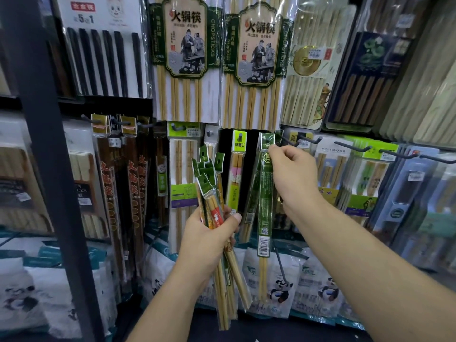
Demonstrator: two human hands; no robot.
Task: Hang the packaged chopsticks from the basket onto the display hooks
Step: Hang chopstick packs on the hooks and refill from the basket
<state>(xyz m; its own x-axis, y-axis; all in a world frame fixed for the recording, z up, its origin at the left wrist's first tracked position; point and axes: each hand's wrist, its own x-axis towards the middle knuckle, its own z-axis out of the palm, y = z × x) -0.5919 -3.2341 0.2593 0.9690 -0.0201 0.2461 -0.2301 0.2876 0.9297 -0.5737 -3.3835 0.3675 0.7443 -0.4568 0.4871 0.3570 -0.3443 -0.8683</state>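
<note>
At the hook, the right hand (293, 169) pinches one green pack's (265, 193) header — apparently mid-hanging; the left hand (209, 233) grips the remaining bundle (209, 191).

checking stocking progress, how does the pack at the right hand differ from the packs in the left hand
The single pack hangs upright, pinched at its header by the right hand; the bundle is several packs, fanned and tilted, gripped mid-length by the left hand. Both have green punched headers.

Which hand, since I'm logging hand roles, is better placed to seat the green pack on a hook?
Right. The right hand pinches the green pack by its header, up by the hooks; the left hand, lower down, grips a bundle of packs.
</note>
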